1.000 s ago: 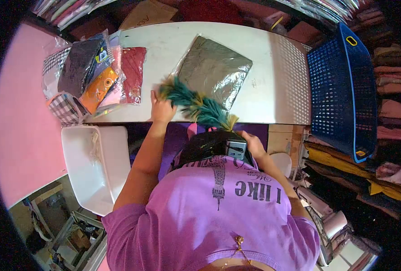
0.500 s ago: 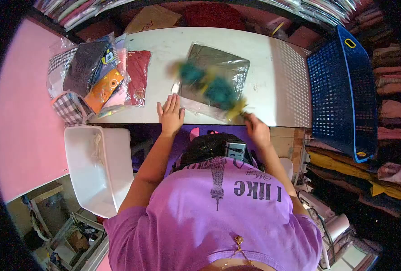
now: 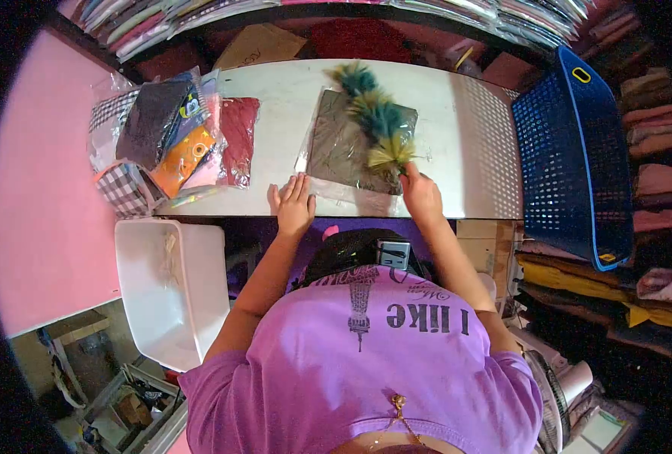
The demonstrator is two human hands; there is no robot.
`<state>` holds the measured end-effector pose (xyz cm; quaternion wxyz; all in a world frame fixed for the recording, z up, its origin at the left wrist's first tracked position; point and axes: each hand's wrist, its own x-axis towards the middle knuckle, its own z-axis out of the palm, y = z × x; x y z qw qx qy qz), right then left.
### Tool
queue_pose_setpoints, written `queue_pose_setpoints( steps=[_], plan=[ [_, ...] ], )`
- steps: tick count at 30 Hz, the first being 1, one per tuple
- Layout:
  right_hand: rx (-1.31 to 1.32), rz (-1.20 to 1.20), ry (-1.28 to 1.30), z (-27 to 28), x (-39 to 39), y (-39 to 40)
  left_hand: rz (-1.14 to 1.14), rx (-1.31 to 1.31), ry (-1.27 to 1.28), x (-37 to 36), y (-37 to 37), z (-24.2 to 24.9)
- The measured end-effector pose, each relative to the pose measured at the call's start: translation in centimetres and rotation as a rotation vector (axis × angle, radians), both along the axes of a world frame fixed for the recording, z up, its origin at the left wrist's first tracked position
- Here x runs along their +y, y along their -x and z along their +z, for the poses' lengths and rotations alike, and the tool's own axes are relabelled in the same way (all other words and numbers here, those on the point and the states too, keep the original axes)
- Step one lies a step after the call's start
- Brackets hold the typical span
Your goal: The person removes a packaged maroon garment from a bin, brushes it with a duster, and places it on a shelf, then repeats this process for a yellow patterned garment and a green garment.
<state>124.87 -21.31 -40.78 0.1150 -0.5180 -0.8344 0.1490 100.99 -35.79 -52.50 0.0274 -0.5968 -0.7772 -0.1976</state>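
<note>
My right hand (image 3: 422, 195) grips the handle end of a fluffy duster (image 3: 378, 117) in teal and yellow. The duster stretches away from me across a folded dark olive garment (image 3: 336, 147) in a clear plastic bag. That bagged garment lies flat on the white table (image 3: 275, 98). My left hand (image 3: 296, 204) rests on the table's front edge with fingers stretched out, by the bag's near left corner; it holds nothing.
Bagged clothes (image 3: 154, 136) are piled at the table's left, beside a bagged red garment (image 3: 239, 140). A white plastic bin (image 3: 173, 295) stands below them. On the right is a blue basket (image 3: 570, 166). Packed garments (image 3: 487, 19) fill a shelf above the far side.
My right hand has moved a little forward, and the blurred duster has swung from pointing left to pointing away from me. My left hand stays flat near the bag's corner.
</note>
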Motion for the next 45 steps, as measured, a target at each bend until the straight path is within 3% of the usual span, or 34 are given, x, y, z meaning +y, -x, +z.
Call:
queue_pose_setpoints(
  steps=[2, 4, 10, 15, 19, 24, 30, 32, 34, 37, 39, 41, 42, 44, 45],
  plan=[
    [0.037, 0.173, 0.012, -0.2, -1.1, 0.1, -0.004, -0.048, -0.045, 0.2, 0.1, -0.4],
    [-0.120, 0.328, 0.070, 0.0, -2.1, -0.3, -0.005, -0.015, -0.013, 0.2, 0.2, -0.3],
    [-0.062, -0.162, 0.005, 0.8, 0.3, -1.6, -0.006, 0.034, -0.017, 0.3, 0.2, 0.8],
    [-0.087, 0.144, 0.020, 3.6, -1.2, -0.3, -0.034, 0.051, -0.003, 0.6, 0.6, 0.8],
    [-0.150, 0.029, -0.001, 3.2, 0.2, 1.1, -0.053, 0.035, 0.026, 0.5, 1.0, 0.8],
    [-0.127, 0.124, 0.046, 4.0, -0.2, 2.0, -0.045, 0.001, 0.020, 0.7, 1.0, 0.7],
    [-0.105, -0.117, -0.044, 1.8, 0.5, -0.8, -0.031, 0.036, 0.003, 0.6, 1.0, 0.6],
    [-0.070, -0.065, -0.022, 0.0, -1.0, -2.0, -0.018, 0.029, -0.009, 0.6, 1.0, 0.8],
    [-0.057, 0.164, 0.057, -1.8, -2.8, -3.5, -0.023, 0.044, -0.025, 0.7, 1.0, 0.8],
    [-0.078, 0.140, 0.115, -2.5, -3.7, -6.2, -0.035, 0.019, 0.000, 0.8, 1.4, 1.4],
    [0.002, -0.079, 0.028, -4.4, -2.6, -8.6, -0.042, -0.017, 0.040, 1.2, 1.7, 4.0],
    [-0.006, -0.344, 0.047, -3.9, -1.0, -10.0, 0.094, -0.226, 0.458, 3.1, 2.3, 8.3],
    [-0.071, -0.509, 0.117, -3.2, -0.1, -10.4, 0.090, -0.222, 0.460, 4.0, 2.9, 7.5],
    [0.012, -0.545, 0.015, -4.8, 1.3, -12.3, 0.059, -0.177, -0.085, 6.1, 4.6, 3.9],
    [0.017, -0.567, 0.011, -5.6, 1.8, -12.6, 0.050, -0.175, -0.088, 7.7, 5.0, 2.5]
  ],
)
